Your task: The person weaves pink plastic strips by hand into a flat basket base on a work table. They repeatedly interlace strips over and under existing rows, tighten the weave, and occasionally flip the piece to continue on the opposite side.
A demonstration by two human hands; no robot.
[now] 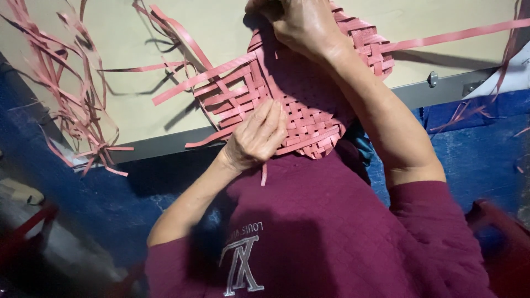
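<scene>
Looking down past your maroon sweatshirt (331,232), you see your left hand (256,138) nearest your body, lying on the near part of the woven mat (309,105). Its fingers (270,118) are held together and bent lightly, pressing flat on the pink weave rather than closed around anything; the mat lies under the fingertips and spreads away to the right and upward from them. One loose strip end (264,174) hangs down just below your wrist.

Farther out, your right arm crosses over the mat, and your right hand (301,25) sits at its far edge. The fingers there curl down over the rim of the weave, gripping it, though the tips are hidden behind the hand, so you cannot tell exactly which strips they pinch.

The mat rests partly on the tan board (165,105), overhanging its grey metal edge (441,88) toward you. A long strip (458,34) runs right from the weave. Well to the left, a tangle of loose pink strips (72,94) lies on the board.
</scene>
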